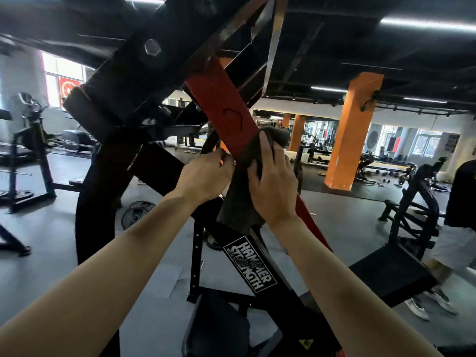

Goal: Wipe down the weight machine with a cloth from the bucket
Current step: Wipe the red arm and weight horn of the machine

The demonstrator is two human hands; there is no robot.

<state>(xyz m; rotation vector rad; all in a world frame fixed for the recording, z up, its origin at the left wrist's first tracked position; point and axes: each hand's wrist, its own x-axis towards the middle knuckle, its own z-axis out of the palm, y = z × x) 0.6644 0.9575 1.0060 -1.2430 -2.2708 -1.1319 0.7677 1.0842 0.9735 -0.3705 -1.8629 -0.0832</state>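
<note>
Gym backdrop; flat right hand (273, 186) pressed cloth (239, 207) onto red bar (219, 104) to wipe, left hand (203, 176) curled beside, hold unclear

Dark grey cloth (239, 202) drapes over the black machine's (123, 73) red bar (221, 104), which slants from 11 to 5 o'clock.

Centre frame: the right hand (273, 186) presses a dark grey cloth (239, 202) flat against the red bar (221, 104) of the weight machine (144, 81). The left hand (203, 176) grips the bar's left edge just beside it. A person (461, 197) in a dark top stands at far right.
</note>
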